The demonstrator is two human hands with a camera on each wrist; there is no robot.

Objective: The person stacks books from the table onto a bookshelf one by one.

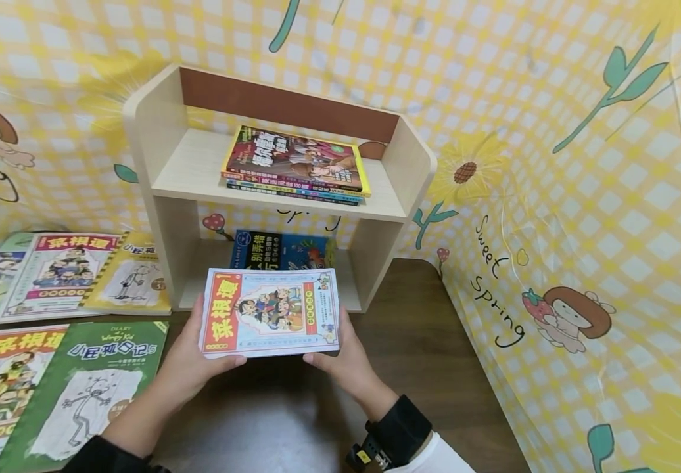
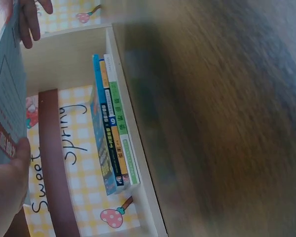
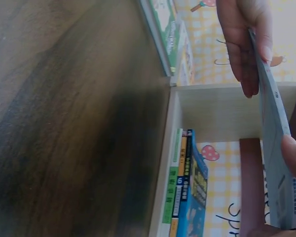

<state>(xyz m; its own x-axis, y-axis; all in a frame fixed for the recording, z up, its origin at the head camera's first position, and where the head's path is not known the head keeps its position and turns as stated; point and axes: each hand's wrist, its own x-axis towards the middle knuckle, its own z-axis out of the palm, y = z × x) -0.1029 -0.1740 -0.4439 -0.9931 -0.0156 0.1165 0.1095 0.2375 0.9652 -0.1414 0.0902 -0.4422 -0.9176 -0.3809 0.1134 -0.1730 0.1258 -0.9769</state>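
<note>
A light-blue book [image 1: 271, 315] with a red title strip and a cartoon group on its cover lies flat between my two hands. My left hand [image 1: 189, 360] grips its left edge, thumb along the near side. At the opposite edge my right hand [image 1: 349, 361] grips it the same way. The book is held up in front of the lower shelf of a small pale wooden bookshelf [image 1: 160, 148]. On that shelf lies a stack of books [image 2: 113, 121] with a blue one on top, partly hidden behind the held book in the head view.
Several books lie stacked on the upper shelf, a brown-covered book [image 1: 296, 157] topmost. Left of the bookshelf, the dark wooden table [image 1: 435, 348] carries a green book [image 1: 94, 387], a yellow book [image 1: 130, 279] and others. A yellow checked cloth [image 1: 530, 164] surrounds the back and right.
</note>
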